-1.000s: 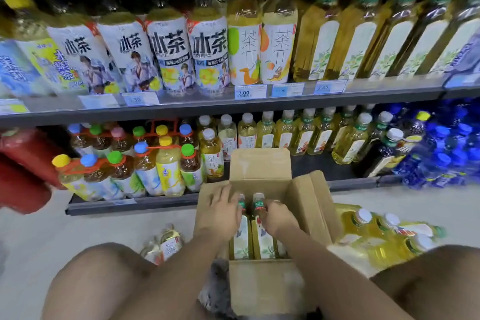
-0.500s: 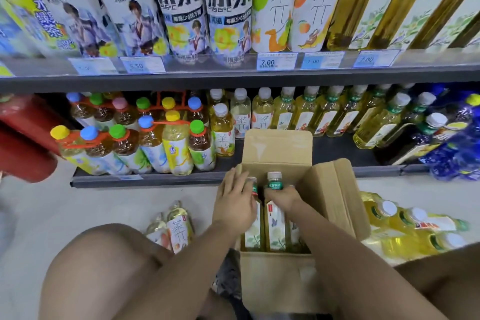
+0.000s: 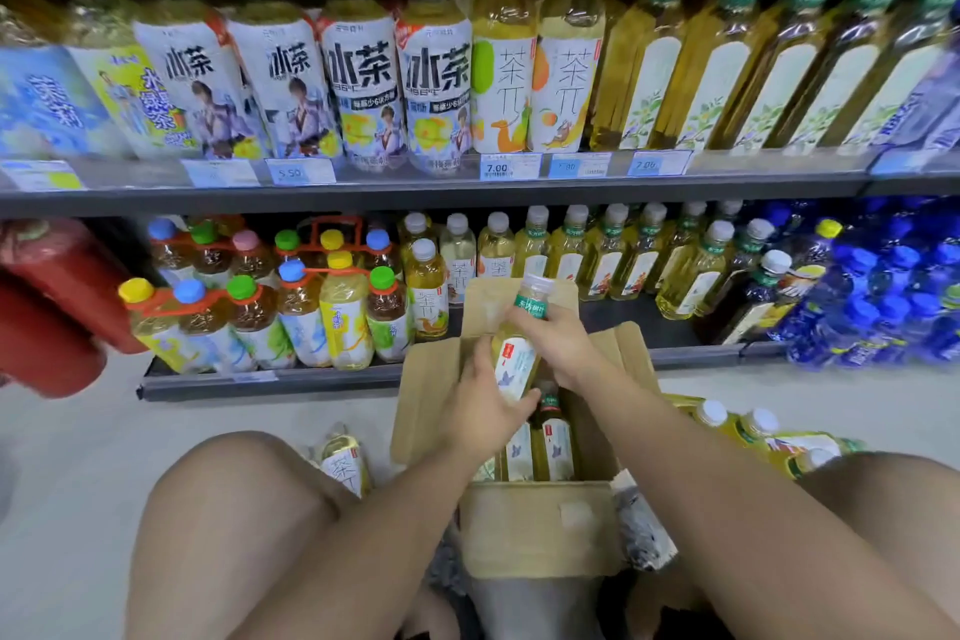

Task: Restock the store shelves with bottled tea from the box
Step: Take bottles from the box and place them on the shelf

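Observation:
An open cardboard box (image 3: 540, 525) sits on the floor between my knees, with yellow tea bottles (image 3: 556, 442) standing inside. Above the box I hold one tea bottle (image 3: 517, 359), white cap and green neck band, tilted toward the shelf. My right hand (image 3: 561, 343) grips its upper part near the neck. My left hand (image 3: 483, 411) cups its lower part. The bottom shelf (image 3: 270, 379) just beyond the box carries rows of matching small tea bottles (image 3: 602, 265).
Loose tea bottles lie on the floor at the right (image 3: 753, 431), and another (image 3: 345, 457) lies by my left knee. Multi-packs with coloured caps (image 3: 260, 307) fill the lower shelf's left, blue bottles (image 3: 883, 286) its right. Large bottles line the upper shelf (image 3: 467, 187). Red bottles (image 3: 57, 296) jut out at left.
Both hands were on bottle tops inside the box. Now one bottle has come up out of the box, held in both hands and tilted toward the shelf.

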Action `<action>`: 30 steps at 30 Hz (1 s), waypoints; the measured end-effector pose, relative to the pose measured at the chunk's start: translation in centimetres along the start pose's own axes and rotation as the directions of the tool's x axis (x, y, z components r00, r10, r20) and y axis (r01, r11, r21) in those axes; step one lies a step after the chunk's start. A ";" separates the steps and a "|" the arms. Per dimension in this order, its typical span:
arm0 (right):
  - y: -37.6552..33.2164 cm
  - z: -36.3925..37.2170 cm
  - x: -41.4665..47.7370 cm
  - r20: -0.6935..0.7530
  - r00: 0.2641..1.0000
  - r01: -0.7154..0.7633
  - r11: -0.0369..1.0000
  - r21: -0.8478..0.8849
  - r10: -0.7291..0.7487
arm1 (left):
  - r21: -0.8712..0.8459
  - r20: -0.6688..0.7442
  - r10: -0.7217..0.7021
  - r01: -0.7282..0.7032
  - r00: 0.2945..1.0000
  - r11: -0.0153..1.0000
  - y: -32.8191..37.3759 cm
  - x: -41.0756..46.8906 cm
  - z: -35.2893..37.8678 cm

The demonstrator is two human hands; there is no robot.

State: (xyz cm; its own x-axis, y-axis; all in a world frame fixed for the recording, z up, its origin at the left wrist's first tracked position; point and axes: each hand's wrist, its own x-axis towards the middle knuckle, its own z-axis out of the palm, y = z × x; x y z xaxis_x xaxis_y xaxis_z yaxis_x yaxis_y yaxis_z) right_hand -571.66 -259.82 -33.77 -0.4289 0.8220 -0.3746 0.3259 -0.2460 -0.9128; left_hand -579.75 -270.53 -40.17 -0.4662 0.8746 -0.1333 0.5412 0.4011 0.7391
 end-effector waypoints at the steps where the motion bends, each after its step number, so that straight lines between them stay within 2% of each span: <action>1: -0.7 0.2 -0.2 0.018 0.999 0.028 0.999 0.019 -0.028 | -0.033 -0.024 0.002 -0.003 1.000 0.999 0.7 -0.1 -0.9; 5: -1.9 0.5 -1.0 0.127 0.987 0.097 0.995 0.018 -0.098 | 0.113 -0.112 0.059 -0.046 0.992 0.993 0.5 0.2 -4.5; 6: -1.6 0.6 -1.1 0.151 0.986 0.075 0.997 0.007 -0.075 | 0.129 -0.128 0.047 -0.030 0.991 0.991 -0.2 0.4 -5.1; 8: 0.0 0.8 -0.6 0.114 0.993 -0.018 0.998 -0.058 0.025 | 0.132 -0.114 -0.064 0.079 0.991 0.988 -1.5 0.3 -6.2; 10: 2.7 1.3 0.4 0.025 0.990 -0.127 0.967 -0.221 0.136 | 0.121 -0.096 -0.171 0.182 0.981 0.976 -3.2 0.3 -6.6; 12: 5.4 2.1 1.1 0.003 0.975 -0.200 0.877 -0.437 0.224 | 0.090 -0.088 -0.215 0.223 0.973 0.971 -5.0 0.3 -6.4; 16: 9.6 4.7 2.2 0.076 0.959 -0.157 0.735 -0.660 0.273 | 0.095 -0.057 -0.251 0.256 0.966 0.962 -7.3 0.5 -5.2; 17: 10.4 5.3 2.3 0.080 0.952 -0.170 0.723 -0.669 0.297 | 0.100 -0.043 -0.263 0.266 0.964 0.959 -7.6 0.5 -5.1; 21: 13.1 7.3 3.5 0.066 0.916 -0.302 0.790 -0.534 0.395 | 0.066 -0.023 -0.298 0.299 0.954 0.952 -8.8 0.8 -4.7; 26: 13.6 7.0 4.9 0.095 0.887 -0.371 0.820 -0.435 0.452 | 0.025 0.020 -0.331 0.330 0.944 0.944 -9.8 1.5 -4.1; 30: 14.3 6.7 5.2 0.079 0.875 -0.394 0.798 -0.457 0.477 | 0.003 -0.008 -0.318 0.318 0.948 0.948 -9.9 1.7 -3.7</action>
State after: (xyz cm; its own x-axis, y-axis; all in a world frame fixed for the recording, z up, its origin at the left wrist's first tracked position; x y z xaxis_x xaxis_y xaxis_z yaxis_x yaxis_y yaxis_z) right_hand -574.90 -262.51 -49.83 -0.2863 0.5617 -0.7762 0.8136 -0.2853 -0.5066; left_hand -588.53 -274.05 -45.24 -0.6199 0.6992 -0.3561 0.3670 0.6595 0.6561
